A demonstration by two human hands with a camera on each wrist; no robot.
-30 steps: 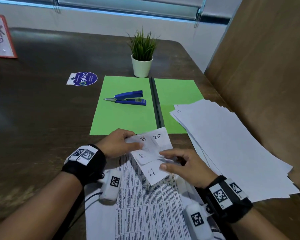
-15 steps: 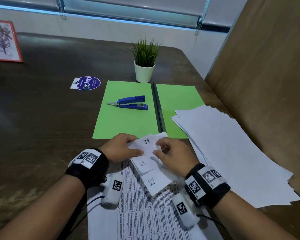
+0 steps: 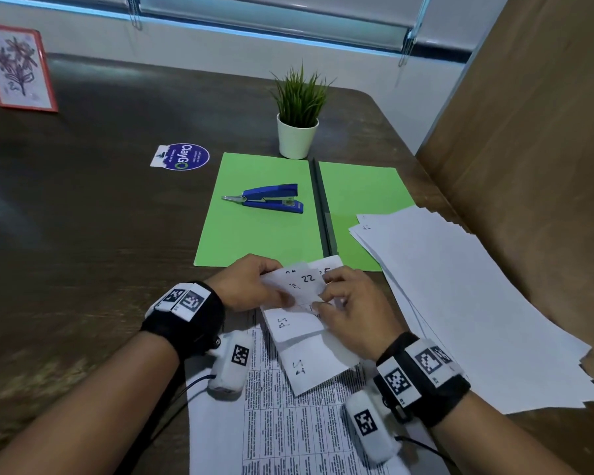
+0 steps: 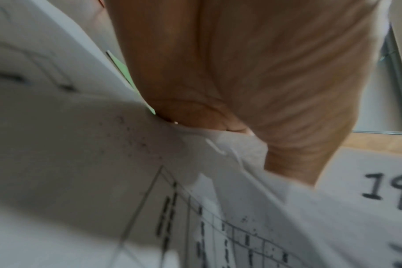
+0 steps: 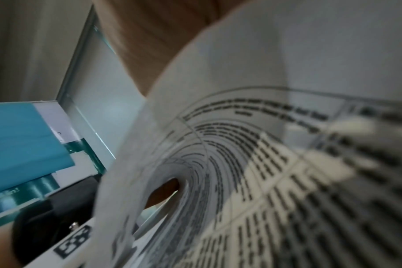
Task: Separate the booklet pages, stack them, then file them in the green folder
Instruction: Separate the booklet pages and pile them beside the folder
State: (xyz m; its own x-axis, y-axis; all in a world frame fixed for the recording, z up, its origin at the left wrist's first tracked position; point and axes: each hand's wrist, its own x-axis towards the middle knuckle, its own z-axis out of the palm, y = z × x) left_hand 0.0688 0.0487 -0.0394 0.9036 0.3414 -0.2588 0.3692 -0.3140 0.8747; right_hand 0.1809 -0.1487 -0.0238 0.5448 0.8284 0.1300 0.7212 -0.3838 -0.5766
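Dark wooden table (image 3: 100, 234) under green folder (image 3: 254, 231), loose sheets (image 3: 460, 303), perhaps a sticker (image 3: 182, 156).

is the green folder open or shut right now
Open. The green folder lies spread flat on the table, both leaves showing beside its dark spine, with a blue stapler resting on the left leaf.

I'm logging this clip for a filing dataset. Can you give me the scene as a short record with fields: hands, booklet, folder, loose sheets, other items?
left hand: left hand pinches the folded page corners of the booklet
right hand: right hand has its grip on the same corners, opposite side
booklet: lies on the table, corners numbered, 22 on top
folder: green folder open flat, no pages filed in it
stapler: blue stapler on the folder's left half
loose sheets: white stack, fanned, overlapping the folder's right half
other: potted plant behind the folder
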